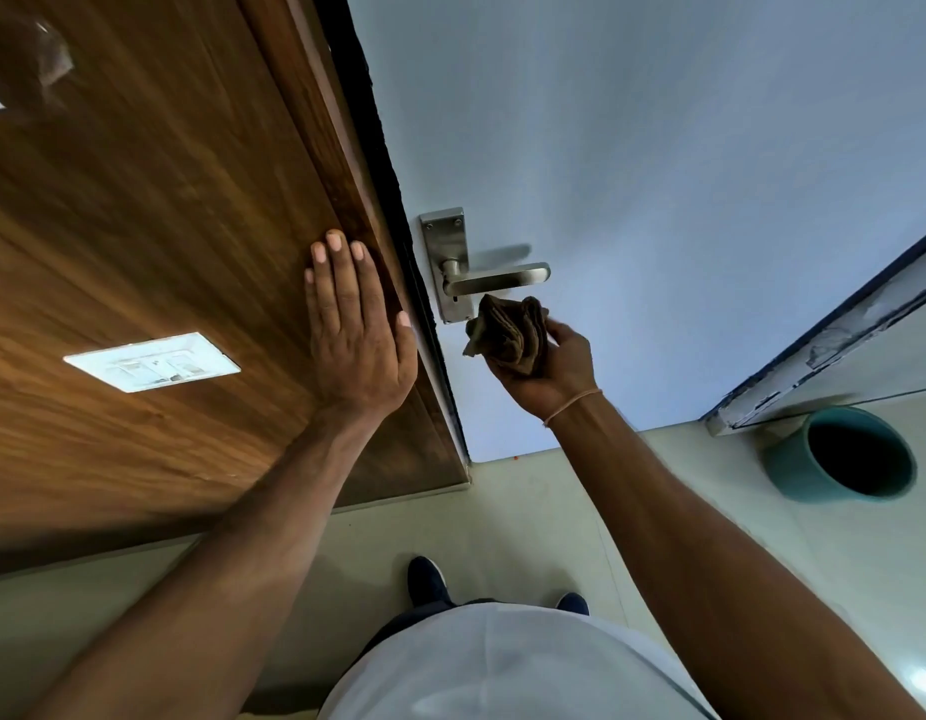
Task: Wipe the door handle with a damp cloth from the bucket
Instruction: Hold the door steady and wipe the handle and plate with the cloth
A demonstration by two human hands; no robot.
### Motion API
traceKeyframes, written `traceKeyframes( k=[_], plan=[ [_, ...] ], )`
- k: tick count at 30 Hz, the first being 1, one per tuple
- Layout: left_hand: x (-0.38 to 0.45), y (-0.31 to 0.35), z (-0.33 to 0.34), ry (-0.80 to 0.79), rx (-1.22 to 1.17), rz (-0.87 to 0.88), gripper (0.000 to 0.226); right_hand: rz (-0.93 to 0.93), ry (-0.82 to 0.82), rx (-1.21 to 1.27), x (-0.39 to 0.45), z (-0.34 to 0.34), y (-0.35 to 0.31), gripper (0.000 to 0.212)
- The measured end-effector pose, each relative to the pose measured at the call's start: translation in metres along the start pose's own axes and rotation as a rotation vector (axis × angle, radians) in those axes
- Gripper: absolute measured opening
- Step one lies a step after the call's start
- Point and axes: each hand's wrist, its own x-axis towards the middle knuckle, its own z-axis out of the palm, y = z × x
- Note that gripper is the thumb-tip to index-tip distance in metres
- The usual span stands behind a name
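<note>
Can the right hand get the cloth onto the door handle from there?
Probably yes. The right hand holds the brown cloth just under the metal door handle, and nothing sits between them.

Setting: interior doorway, apparently a home or an office; which could not be told. Evidence: pale blue door (658,174) with steel lever handle (494,279) on a backplate; wood-grain wall panel (154,226) bearing a white switch plate (152,362); light tiled floor (502,511); teal bucket (843,452) beside a scuffed door frame (835,335).
</note>
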Motion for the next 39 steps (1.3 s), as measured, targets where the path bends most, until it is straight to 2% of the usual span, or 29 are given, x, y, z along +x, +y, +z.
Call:
traceKeyframes(
  k=[3, 4, 6, 7, 11, 15, 17, 21, 27, 31, 35, 36, 39],
  plan=[
    [0.0, -0.002, -0.002, -0.003, 0.017, 0.002, 0.078, 0.037, -0.127, 0.089, -0.006, 0.004, 0.006, 0.076],
    [0.0, -0.003, -0.002, -0.005, 0.022, 0.005, 0.078, 0.036, -0.156, 0.078, -0.007, 0.009, 0.008, 0.072],
    [0.0, -0.002, -0.004, -0.013, 0.028, 0.008, 0.079, 0.006, -0.149, -0.015, -0.01, 0.021, 0.014, 0.04],
    [0.001, -0.001, -0.005, -0.017, 0.026, 0.008, 0.079, -0.016, -0.157, -0.064, -0.011, 0.027, 0.016, 0.032],
    [0.0, -0.001, -0.008, -0.02, 0.022, 0.014, 0.078, 0.003, -0.144, -0.135, -0.01, 0.034, 0.026, 0.035],
    [0.0, -0.005, -0.007, -0.024, 0.032, 0.031, 0.078, 0.003, -0.115, 0.072, 0.005, 0.008, 0.029, 0.021],
    [0.0, -0.006, -0.007, -0.025, 0.034, 0.04, 0.079, -0.003, -0.081, 0.09, 0.009, -0.004, 0.031, 0.034],
    [0.001, -0.005, -0.006, -0.021, 0.038, 0.039, 0.078, 0.041, -0.07, 0.035, 0.006, -0.006, 0.034, 0.038],
    [0.001, -0.005, -0.005, -0.012, 0.045, 0.037, 0.078, 0.029, -0.064, 0.046, 0.007, 0.017, 0.036, 0.064],
    [0.001, -0.007, -0.005, -0.018, 0.03, 0.044, 0.079, -0.019, -0.126, 0.06, 0.004, 0.034, 0.034, 0.063],
    [0.0, -0.007, -0.004, -0.026, 0.017, 0.045, 0.081, -0.048, -0.266, 0.05, -0.002, 0.038, 0.029, 0.046],
    [0.0, -0.007, -0.004, -0.025, 0.014, 0.046, 0.081, -0.058, -0.317, 0.021, -0.002, 0.036, 0.028, 0.053],
    [0.0, -0.009, -0.003, -0.029, 0.009, 0.05, 0.08, -0.09, -0.382, -0.073, 0.005, 0.029, 0.029, 0.095]
  ],
)
